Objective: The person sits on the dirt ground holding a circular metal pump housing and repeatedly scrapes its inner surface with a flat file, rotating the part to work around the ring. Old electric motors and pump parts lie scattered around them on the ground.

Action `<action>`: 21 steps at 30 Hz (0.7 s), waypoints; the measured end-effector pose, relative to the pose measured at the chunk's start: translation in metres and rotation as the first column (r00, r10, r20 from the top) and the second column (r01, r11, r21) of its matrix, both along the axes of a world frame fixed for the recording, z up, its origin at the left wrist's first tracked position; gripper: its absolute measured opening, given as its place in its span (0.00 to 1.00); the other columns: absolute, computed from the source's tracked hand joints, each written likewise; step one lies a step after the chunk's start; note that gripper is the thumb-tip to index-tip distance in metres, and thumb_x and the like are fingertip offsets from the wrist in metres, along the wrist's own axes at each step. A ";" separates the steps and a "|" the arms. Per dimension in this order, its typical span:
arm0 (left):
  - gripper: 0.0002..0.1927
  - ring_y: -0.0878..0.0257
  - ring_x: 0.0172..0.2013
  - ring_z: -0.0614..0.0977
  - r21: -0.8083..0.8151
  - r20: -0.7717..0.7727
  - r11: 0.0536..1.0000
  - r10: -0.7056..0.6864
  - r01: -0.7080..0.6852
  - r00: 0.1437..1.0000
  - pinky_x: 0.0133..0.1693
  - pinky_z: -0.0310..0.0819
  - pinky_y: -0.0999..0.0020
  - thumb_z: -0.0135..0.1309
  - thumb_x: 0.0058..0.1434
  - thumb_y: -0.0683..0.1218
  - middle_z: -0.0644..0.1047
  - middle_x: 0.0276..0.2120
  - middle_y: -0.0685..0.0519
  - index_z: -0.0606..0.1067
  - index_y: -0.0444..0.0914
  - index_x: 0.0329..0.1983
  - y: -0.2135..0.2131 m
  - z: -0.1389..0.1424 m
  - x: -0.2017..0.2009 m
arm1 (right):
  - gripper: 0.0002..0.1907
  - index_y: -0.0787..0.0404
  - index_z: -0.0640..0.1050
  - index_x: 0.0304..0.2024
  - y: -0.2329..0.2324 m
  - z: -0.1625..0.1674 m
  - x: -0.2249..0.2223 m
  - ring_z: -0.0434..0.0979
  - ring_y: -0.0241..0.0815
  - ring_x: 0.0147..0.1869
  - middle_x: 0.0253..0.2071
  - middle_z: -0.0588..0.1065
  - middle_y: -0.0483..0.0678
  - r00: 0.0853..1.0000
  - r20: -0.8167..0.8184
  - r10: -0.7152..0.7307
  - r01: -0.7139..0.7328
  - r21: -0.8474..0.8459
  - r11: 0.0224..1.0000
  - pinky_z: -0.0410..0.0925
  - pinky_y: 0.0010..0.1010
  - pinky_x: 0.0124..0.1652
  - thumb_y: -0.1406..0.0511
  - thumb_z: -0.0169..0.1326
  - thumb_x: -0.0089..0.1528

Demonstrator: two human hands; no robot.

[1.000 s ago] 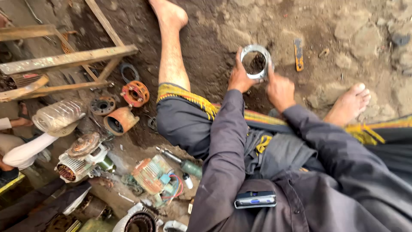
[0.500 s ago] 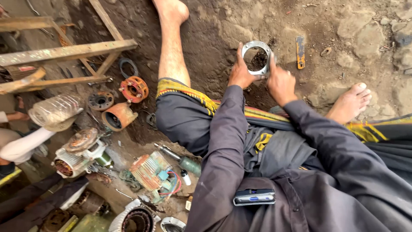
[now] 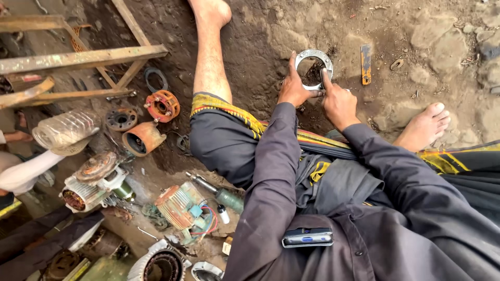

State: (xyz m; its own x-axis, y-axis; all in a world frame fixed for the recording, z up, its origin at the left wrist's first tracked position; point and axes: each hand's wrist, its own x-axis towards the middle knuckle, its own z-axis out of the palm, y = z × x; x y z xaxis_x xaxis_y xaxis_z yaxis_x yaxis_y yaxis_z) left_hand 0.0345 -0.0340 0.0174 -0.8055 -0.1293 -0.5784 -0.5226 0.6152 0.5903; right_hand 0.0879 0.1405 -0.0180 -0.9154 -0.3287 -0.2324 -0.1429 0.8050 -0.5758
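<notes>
A short, hollow, silver-grey metal ring housing stands on its end on the bare brown earth, its open mouth facing up and showing dark inside. Both hands grip it. The left hand clasps the near left wall, thumb pointing up along the rim. The right hand closes on the near right wall, forefinger raised against the rim. Half a second ago the housing sat a little higher and further left in view and both hands wrapped it from below; now the forefinger and thumb stand out more plainly along its edge, and the whole scene has slid slightly down and to the right.

Just right of the housing, apart from it, lies a flat orange-and-grey metal tool on the dirt. The person's bare feet rest on the ground, one at the top, the other to the right.

Well to the left lie an orange flanged motor end cover, an orange cylindrical motor casing and a dark rusty round disc, near a rusty angle-iron frame. Lower down sit a clear crumpled plastic bottle, a green electric motor with red wires and a screwdriver with a green handle.
</notes>
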 end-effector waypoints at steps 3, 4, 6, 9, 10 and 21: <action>0.80 0.40 0.63 0.74 0.005 0.071 1.000 0.021 -0.021 0.997 0.64 0.70 0.50 0.78 0.36 0.50 0.71 0.65 0.36 0.30 0.48 0.79 0.000 0.001 -0.001 | 0.41 0.53 0.63 0.77 -0.002 0.002 0.005 0.79 0.58 0.31 0.35 0.79 0.56 1.000 0.015 0.013 -0.014 0.069 0.998 0.70 0.49 0.28 0.70 0.49 0.59; 0.80 0.40 0.63 0.74 -0.015 0.056 1.000 0.021 -0.020 0.998 0.64 0.69 0.50 0.79 0.35 0.50 0.70 0.65 0.35 0.30 0.48 0.79 -0.001 0.000 -0.004 | 0.43 0.52 0.62 0.77 -0.001 0.002 0.005 0.79 0.57 0.30 0.34 0.79 0.56 0.999 0.010 0.037 -0.038 0.091 0.995 0.70 0.49 0.27 0.70 0.49 0.57; 0.81 0.40 0.63 0.72 -0.043 0.071 0.999 -0.001 0.004 0.998 0.63 0.67 0.49 0.81 0.34 0.51 0.68 0.66 0.34 0.30 0.48 0.77 0.000 -0.001 -0.005 | 0.43 0.53 0.60 0.78 0.000 0.002 0.007 0.78 0.57 0.29 0.34 0.78 0.55 0.999 -0.031 0.044 -0.041 0.086 0.995 0.70 0.47 0.26 0.70 0.49 0.59; 0.82 0.39 0.64 0.72 -0.018 0.020 1.000 -0.012 0.012 1.000 0.64 0.67 0.49 0.82 0.33 0.51 0.67 0.66 0.33 0.30 0.48 0.76 0.001 0.000 -0.007 | 0.44 0.52 0.58 0.79 0.003 0.003 0.004 0.78 0.55 0.28 0.33 0.76 0.52 0.994 -0.084 0.068 -0.057 0.121 0.991 0.69 0.45 0.25 0.70 0.49 0.59; 0.83 0.39 0.64 0.71 -0.020 0.047 1.000 -0.003 0.004 0.999 0.64 0.66 0.49 0.82 0.32 0.51 0.66 0.66 0.33 0.30 0.49 0.76 0.001 -0.001 -0.008 | 0.45 0.52 0.57 0.80 0.004 0.003 0.002 0.77 0.54 0.28 0.33 0.76 0.50 0.992 -0.108 0.070 -0.055 0.135 0.989 0.69 0.45 0.25 0.70 0.49 0.59; 0.83 0.41 0.63 0.73 -0.005 0.122 1.000 0.004 -0.003 0.993 0.65 0.65 0.52 0.81 0.32 0.54 0.68 0.65 0.34 0.30 0.47 0.78 0.002 0.002 -0.014 | 0.34 0.57 0.65 0.73 0.013 -0.013 -0.008 0.79 0.57 0.29 0.33 0.77 0.54 0.997 -0.065 0.044 -0.036 0.123 0.992 0.70 0.49 0.27 0.69 0.50 0.62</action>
State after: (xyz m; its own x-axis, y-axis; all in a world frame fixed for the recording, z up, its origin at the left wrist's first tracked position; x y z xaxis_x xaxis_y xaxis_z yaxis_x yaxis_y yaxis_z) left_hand 0.0201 -0.0324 0.0198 -0.7287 -0.1352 -0.6714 -0.5927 0.6157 0.5193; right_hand 0.0802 0.1536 -0.0310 -0.9169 -0.3386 -0.2110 -0.2117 0.8612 -0.4620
